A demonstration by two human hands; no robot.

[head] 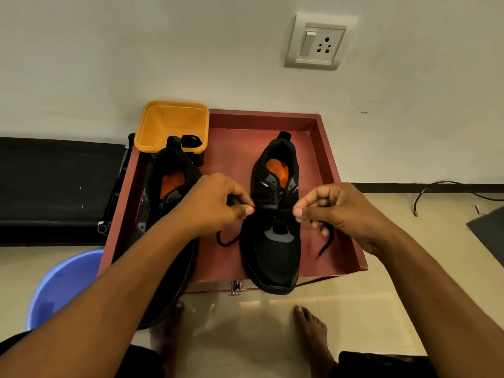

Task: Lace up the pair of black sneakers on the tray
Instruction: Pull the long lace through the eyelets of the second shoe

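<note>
One sneaker (170,184) half behind the left forearm (122,268).

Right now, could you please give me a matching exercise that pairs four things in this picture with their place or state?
Things: 1 tub; 2 bucket; 3 socket; 4 sneaker on the right.
Descriptions: A on the wall; B blue, on the floor; C yellow, holds a coiled lace; D its lace pinched by the left hand and right hand.
Pairs: 1-C, 2-B, 3-A, 4-D.
</note>
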